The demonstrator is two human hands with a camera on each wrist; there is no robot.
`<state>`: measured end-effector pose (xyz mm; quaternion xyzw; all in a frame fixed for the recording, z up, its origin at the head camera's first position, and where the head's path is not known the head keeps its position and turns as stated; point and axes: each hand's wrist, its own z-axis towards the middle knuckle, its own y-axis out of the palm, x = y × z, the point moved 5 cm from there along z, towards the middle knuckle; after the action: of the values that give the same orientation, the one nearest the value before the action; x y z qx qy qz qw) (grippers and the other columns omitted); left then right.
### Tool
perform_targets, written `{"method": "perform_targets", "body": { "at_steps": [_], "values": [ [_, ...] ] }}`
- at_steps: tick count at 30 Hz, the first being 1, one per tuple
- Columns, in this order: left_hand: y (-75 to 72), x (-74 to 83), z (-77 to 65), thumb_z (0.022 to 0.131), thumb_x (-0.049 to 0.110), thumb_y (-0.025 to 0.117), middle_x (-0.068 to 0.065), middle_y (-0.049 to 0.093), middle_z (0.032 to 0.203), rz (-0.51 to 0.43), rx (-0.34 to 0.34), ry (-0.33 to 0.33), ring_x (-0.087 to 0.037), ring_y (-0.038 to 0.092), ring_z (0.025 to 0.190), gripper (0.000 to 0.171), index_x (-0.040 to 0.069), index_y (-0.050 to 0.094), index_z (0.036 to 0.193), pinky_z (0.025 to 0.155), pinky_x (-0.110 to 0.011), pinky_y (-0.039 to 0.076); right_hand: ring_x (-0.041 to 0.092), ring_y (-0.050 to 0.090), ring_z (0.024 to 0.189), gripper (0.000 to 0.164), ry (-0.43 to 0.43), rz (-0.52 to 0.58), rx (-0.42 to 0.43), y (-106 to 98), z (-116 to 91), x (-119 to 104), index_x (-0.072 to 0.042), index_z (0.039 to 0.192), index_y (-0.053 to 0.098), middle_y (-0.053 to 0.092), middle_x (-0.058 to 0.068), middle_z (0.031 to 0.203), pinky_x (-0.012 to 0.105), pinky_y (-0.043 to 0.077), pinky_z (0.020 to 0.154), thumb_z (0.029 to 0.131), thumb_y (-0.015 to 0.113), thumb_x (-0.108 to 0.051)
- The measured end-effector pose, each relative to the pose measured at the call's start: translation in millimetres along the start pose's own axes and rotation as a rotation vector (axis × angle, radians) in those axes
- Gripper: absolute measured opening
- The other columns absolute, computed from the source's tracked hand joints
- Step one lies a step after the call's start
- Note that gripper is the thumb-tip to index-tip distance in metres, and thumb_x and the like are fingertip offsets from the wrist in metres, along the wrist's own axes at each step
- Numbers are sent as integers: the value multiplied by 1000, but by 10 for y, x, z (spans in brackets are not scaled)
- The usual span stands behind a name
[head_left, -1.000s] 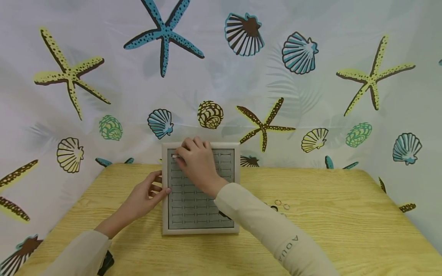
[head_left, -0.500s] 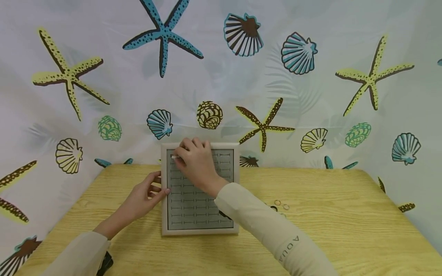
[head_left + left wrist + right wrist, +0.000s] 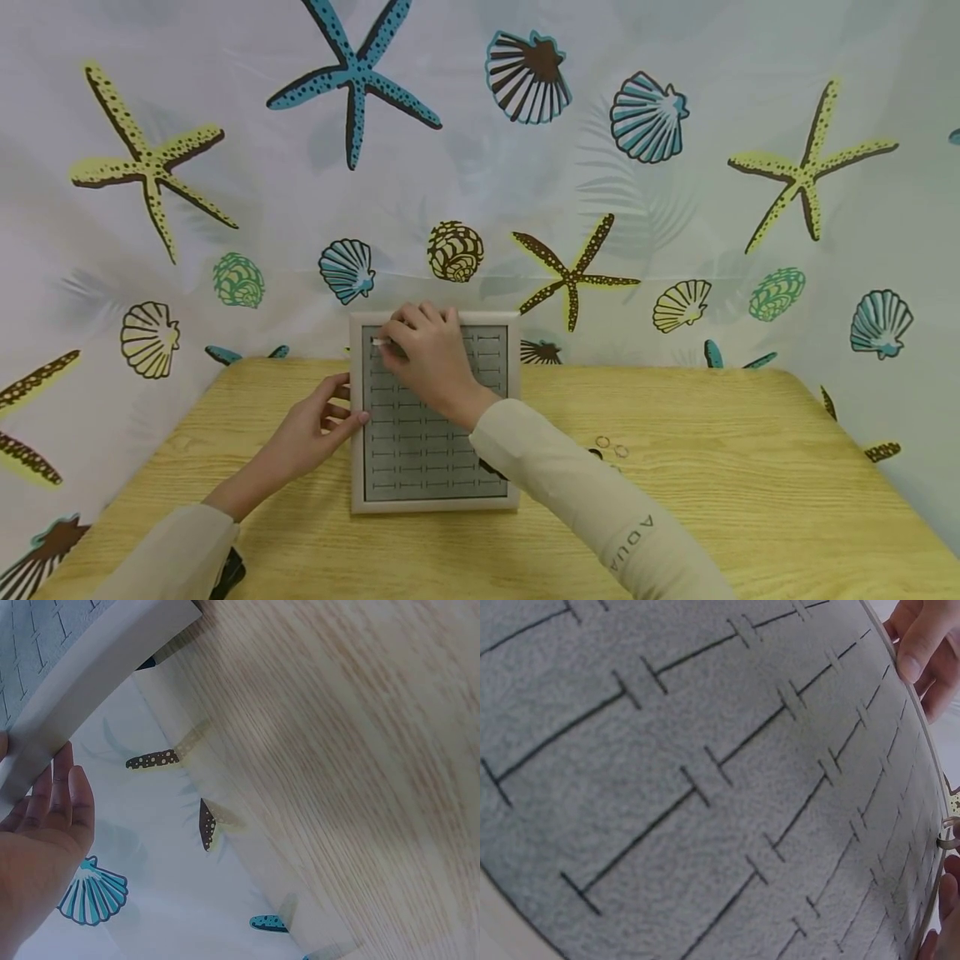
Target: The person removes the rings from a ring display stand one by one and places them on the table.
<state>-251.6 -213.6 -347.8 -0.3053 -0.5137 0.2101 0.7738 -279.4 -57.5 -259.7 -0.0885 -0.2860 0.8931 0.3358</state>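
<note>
A display board (image 3: 420, 468) with a grey slotted pad in a pale frame stands upright on the table. My left hand (image 3: 309, 427) grips its left edge, thumb over the front and the other fingers behind, as the left wrist view also shows. At the top left slot, my right hand (image 3: 435, 358) pinches a small pale piece (image 3: 377, 341). In the right wrist view that piece looks like a silver ring (image 3: 943, 841), up against the pad, though the fingers partly cover it. The right hand and forearm hide part of the slot rows.
Several loose rings lie right of the board, a black ring (image 3: 596, 453) among them; the right sleeve (image 3: 577, 492) partly covers them. A wood-grain table (image 3: 735, 483) carries everything. Behind it hangs a white curtain (image 3: 480, 167) printed with starfish and shells.
The right forearm has shifted very slightly to the right. Both hands keep their places on the board.
</note>
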Motion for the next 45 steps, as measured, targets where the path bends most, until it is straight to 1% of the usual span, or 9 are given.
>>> {"method": "perform_targets", "body": {
  "at_steps": [6, 10, 14, 21, 26, 32, 37, 41, 45],
  "values": [
    [4, -6, 4, 91, 23, 56, -19, 54, 113, 0, 2, 5, -25, 63, 90, 54, 1, 33, 135, 70, -24, 50, 11, 54, 81, 4, -7, 19, 15, -33, -6, 0, -19, 85, 68, 63, -6, 87, 30, 34, 69, 83, 66, -21],
    [2, -8, 8, 91, 23, 56, -19, 54, 113, -2, 3, 12, -25, 63, 90, 55, 1, 32, 135, 70, -25, 50, 11, 54, 80, 4, -15, 28, 23, -43, -7, -5, -20, 85, 68, 64, -7, 87, 29, 36, 68, 82, 66, -21],
    [0, -6, 2, 91, 23, 57, -19, 54, 114, -5, 1, 7, -25, 63, 90, 55, 1, 32, 135, 70, -27, 51, 11, 55, 80, 5, -27, 28, 6, -74, -21, -20, -20, 86, 68, 65, -7, 87, 29, 38, 68, 81, 67, -22],
    [2, -18, 8, 91, 25, 56, -19, 54, 114, -1, 1, 0, -26, 63, 91, 56, 1, 31, 136, 72, -30, 51, 10, 55, 83, 4, -5, 29, -29, -192, -106, 36, -22, 84, 68, 65, -9, 88, 30, 39, 73, 82, 67, -25],
    [10, -38, 20, 91, 29, 56, -17, 54, 114, 11, -5, -23, -25, 62, 92, 57, 3, 32, 136, 73, -28, 51, 10, 55, 84, 4, -3, 28, -40, -310, -239, 116, -21, 82, 68, 64, -9, 86, 31, 41, 75, 81, 68, -25],
    [8, -25, 13, 91, 28, 56, -18, 54, 114, 12, -3, -17, -26, 62, 92, 56, 1, 33, 135, 74, -30, 51, 12, 55, 81, 3, -1, 51, -52, -475, -430, 221, -21, 82, 68, 64, -8, 85, 32, 39, 69, 80, 68, -20],
    [3, -17, 14, 91, 28, 56, -17, 54, 114, 19, -3, -25, -26, 62, 93, 56, 3, 32, 135, 75, -30, 51, 13, 54, 80, 5, 2, 70, -62, -649, -603, 323, -19, 81, 68, 64, -6, 84, 32, 38, 68, 77, 70, -17],
    [3, -10, 15, 91, 29, 56, -18, 54, 114, 19, -5, -23, -26, 62, 93, 57, 1, 32, 135, 75, -32, 51, 13, 53, 78, 6, 9, 74, -65, -774, -762, 443, -19, 81, 68, 64, -6, 84, 30, 34, 66, 76, 70, -17],
    [8, 1, 12, 91, 28, 56, -18, 54, 114, 21, -5, -25, -26, 62, 92, 56, 2, 32, 135, 75, -31, 51, 13, 50, 75, 8, 29, 84, -70, -886, -933, 583, -18, 80, 67, 63, -6, 82, 29, 32, 65, 74, 72, -14]
  ]
}}
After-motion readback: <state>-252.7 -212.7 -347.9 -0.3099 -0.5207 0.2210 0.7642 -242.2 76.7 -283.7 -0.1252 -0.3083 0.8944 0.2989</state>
